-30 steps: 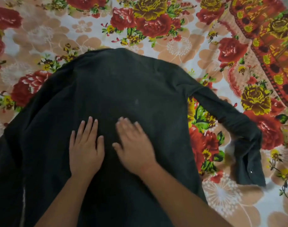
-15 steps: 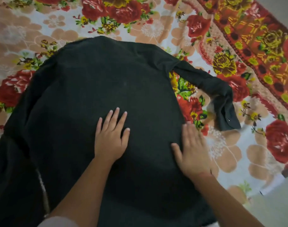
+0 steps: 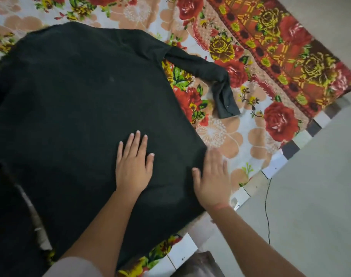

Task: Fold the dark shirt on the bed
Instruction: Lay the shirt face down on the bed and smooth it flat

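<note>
The dark shirt [image 3: 74, 100] lies spread back-up over the flowered bedsheet [image 3: 226, 136]. Its right sleeve [image 3: 208, 70] stretches out to the right, with the cuff [image 3: 227, 104] bent back toward me. My left hand [image 3: 133, 166] presses flat on the shirt's lower middle, fingers straight. My right hand [image 3: 212, 180], slightly blurred, lies flat across the shirt's right side edge, fingers reaching onto the sheet. The shirt's left side runs out of view at the left.
The bed's edge with a checked border [image 3: 290, 148] runs diagonally at the right. Beyond it is grey floor [image 3: 320, 206] with a thin dark cord [image 3: 267, 206]. A red and yellow patterned band [image 3: 280, 47] borders the sheet at the upper right.
My right hand has slid right across the shirt from beside my left hand to the shirt's right edge. The view has shifted right, and the bed edge and floor have come into sight.
</note>
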